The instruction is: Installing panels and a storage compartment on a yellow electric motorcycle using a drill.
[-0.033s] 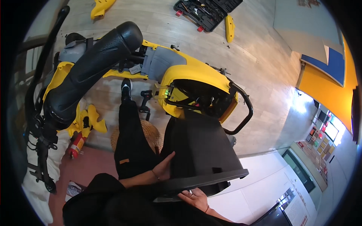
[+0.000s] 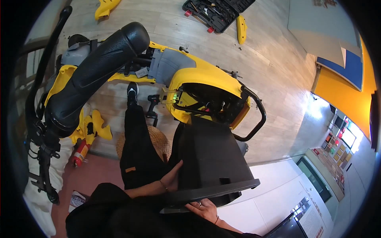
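Note:
A black plastic box (image 2: 210, 154) lies tilted in front of me, its far end at the opening of a yellow scooter body (image 2: 206, 75). My left hand (image 2: 170, 178) grips the box's left side. My right hand (image 2: 202, 210) is closed on its near edge, partly under the thick rim. The scooter is on its side, with a gray footboard (image 2: 174, 63), a curved black tube bar (image 2: 260, 119) and a long black seat (image 2: 91, 69). A cordless drill (image 2: 152, 106) is on the floor beside the scooter, near my outstretched leg (image 2: 137, 146).
A toolbox (image 2: 210, 12) and loose yellow panels (image 2: 241, 29) lie on the far floor. More yellow parts (image 2: 101, 127) and a red extinguisher (image 2: 81, 153) are at left, near a woven cushion (image 2: 123, 142). A white wall unit (image 2: 278, 190) and orange partition (image 2: 337, 91) stand at right.
The black box and both my hands have shifted very slightly to the left; the rest looks the same.

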Tool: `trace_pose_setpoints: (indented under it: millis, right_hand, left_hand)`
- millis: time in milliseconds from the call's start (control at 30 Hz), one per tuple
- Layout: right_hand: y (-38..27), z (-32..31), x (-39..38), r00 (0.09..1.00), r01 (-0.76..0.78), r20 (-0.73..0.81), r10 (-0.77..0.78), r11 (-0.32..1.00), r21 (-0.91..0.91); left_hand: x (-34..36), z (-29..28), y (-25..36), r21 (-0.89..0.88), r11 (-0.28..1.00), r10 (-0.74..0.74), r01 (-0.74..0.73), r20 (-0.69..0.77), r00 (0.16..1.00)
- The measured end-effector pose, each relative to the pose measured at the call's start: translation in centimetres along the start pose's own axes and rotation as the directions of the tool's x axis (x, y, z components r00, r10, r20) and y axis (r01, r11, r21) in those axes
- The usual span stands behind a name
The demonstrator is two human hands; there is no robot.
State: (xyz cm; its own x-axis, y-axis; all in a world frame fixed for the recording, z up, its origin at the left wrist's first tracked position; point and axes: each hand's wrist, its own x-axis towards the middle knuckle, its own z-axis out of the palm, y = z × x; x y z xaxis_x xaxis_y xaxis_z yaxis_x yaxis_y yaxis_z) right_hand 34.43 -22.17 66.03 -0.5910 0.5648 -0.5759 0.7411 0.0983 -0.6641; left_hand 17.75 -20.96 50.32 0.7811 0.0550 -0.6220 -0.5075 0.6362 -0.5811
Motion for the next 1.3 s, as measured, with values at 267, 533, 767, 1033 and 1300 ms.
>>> trace_pose_setpoints:
  millis: [267, 533, 767, 1033, 1300]
  right_hand:
    - [-0.1, 1.0, 0.2, 0.999, -0.04, -0.03, 0.039, 0.998, -0.039]
    - [-0.4, 0.0, 1.6, 0.997, -0.019, -0.083, 0.0, 0.974, -0.226]
    - [3.1, 5.1, 0.0, 0.986, -0.044, -0.167, 0.008, 0.977, -0.209]
    - [2.7, 3.1, 5.6, 0.933, -0.051, -0.359, -0.03, 0.975, -0.214]
    - [3.6, 0.2, 11.1, 0.966, -0.083, -0.253, 0.044, 0.986, -0.145]
  left_hand:
    - [-0.8, -0.2, 0.2, -0.018, 1.0, -0.019, 0.019, -0.011, 1.0]
    - [-2.1, 1.8, 2.5, 0.053, 0.995, 0.088, -0.09, 0.036, 0.995]
    - [-0.5, 3.3, 4.3, 0.178, 0.984, 0.022, -0.005, -0.095, 0.995]
    - [1.1, 0.0, 5.0, 0.101, 0.989, 0.111, -0.108, -0.031, 0.993]
    - [3.0, -2.1, 6.6, 0.094, 0.93, 0.361, -0.356, -0.044, 0.932]
